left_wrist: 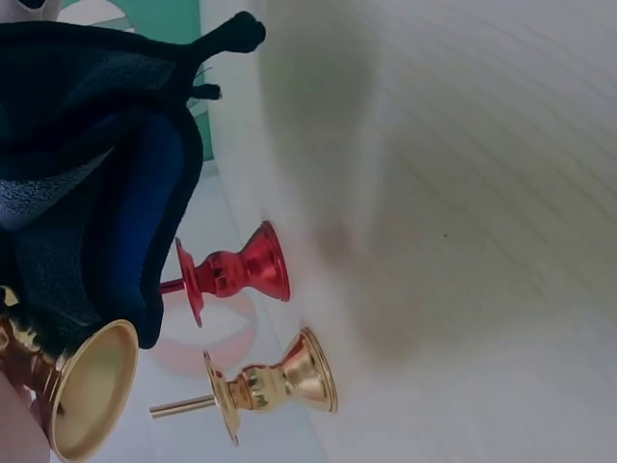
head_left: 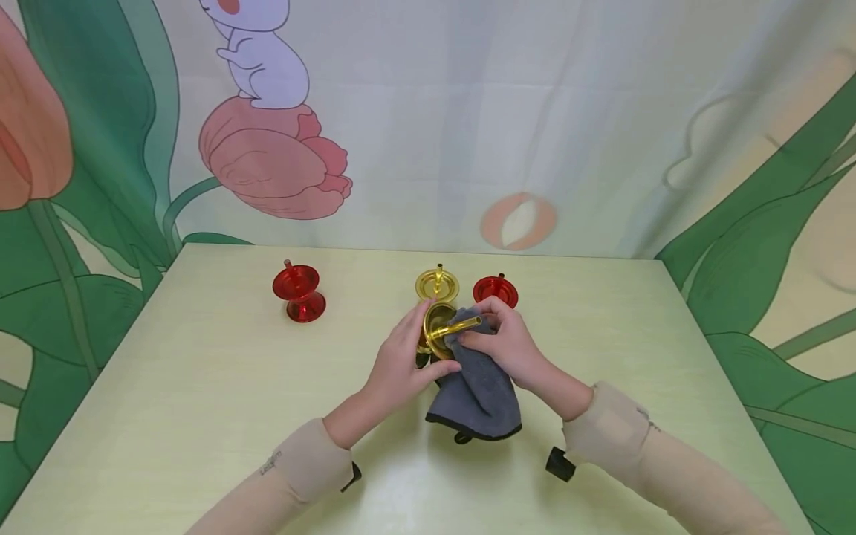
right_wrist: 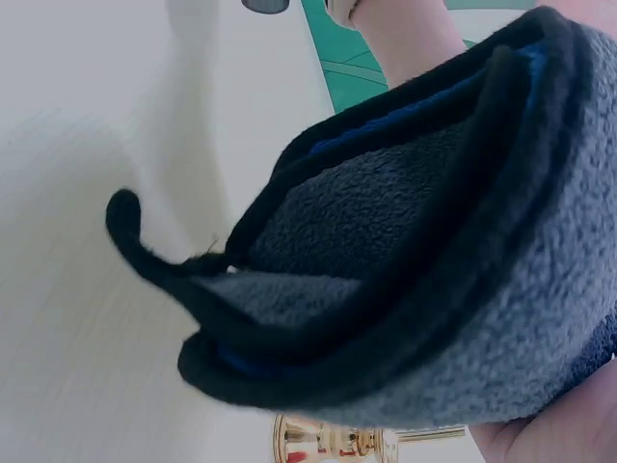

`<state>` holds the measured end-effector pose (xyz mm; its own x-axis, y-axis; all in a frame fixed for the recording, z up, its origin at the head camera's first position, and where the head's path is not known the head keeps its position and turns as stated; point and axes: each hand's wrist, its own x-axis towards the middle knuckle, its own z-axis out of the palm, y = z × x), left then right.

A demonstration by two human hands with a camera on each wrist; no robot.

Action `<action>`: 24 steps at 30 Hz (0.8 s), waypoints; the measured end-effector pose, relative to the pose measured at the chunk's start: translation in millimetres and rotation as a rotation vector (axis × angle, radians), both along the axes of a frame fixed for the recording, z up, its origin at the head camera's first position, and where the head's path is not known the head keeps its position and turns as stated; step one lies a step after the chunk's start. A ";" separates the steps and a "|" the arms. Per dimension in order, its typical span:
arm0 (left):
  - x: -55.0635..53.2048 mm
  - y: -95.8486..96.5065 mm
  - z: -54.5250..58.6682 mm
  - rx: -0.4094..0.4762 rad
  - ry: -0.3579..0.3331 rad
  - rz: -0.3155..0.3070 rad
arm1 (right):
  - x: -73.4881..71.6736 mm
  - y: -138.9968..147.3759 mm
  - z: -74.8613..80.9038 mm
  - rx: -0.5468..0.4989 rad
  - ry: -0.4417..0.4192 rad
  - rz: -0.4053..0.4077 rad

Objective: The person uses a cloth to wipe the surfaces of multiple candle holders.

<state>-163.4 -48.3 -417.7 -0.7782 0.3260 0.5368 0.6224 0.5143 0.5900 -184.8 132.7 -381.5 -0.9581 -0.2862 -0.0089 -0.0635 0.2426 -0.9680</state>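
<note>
My left hand (head_left: 397,364) grips a shiny gold candle holder (head_left: 435,319) by its dish, tilted so its thin tube points to the right. In my right hand (head_left: 515,345) is a grey cloth (head_left: 480,397) with black edging, pressed against the dish beside the tube. The loose end of the cloth hangs down and shows its blue underside in the left wrist view. The round base of the held candle holder (left_wrist: 96,391) shows at lower left there. In the right wrist view, folds of the cloth (right_wrist: 501,280) hide most of the right fingers.
Just beyond the hands stand a second gold candle holder (head_left: 438,288) and a red candle holder (head_left: 495,292). Another red candle holder (head_left: 305,306) stands farther left. All are on a pale table (head_left: 200,386), with a printed curtain (head_left: 428,134) behind its far edge.
</note>
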 end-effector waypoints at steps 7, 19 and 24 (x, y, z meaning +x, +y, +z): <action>-2.4 -6.1 8.9 0.003 0.059 -0.017 | -0.1 2.6 -0.7 0.035 0.038 0.043; -6.4 -19.9 25.8 0.013 -0.176 -0.159 | -1.1 5.6 -1.7 0.015 0.064 0.178; -7.0 -24.5 29.1 0.093 -0.448 -0.227 | -2.0 8.3 1.7 0.019 0.088 0.243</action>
<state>-170.4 -72.8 -388.7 -0.8538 0.4801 0.2014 0.3879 0.3286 0.8611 -186.8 141.0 -379.8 -0.8587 -0.5085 0.0640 -0.2061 0.2282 -0.9515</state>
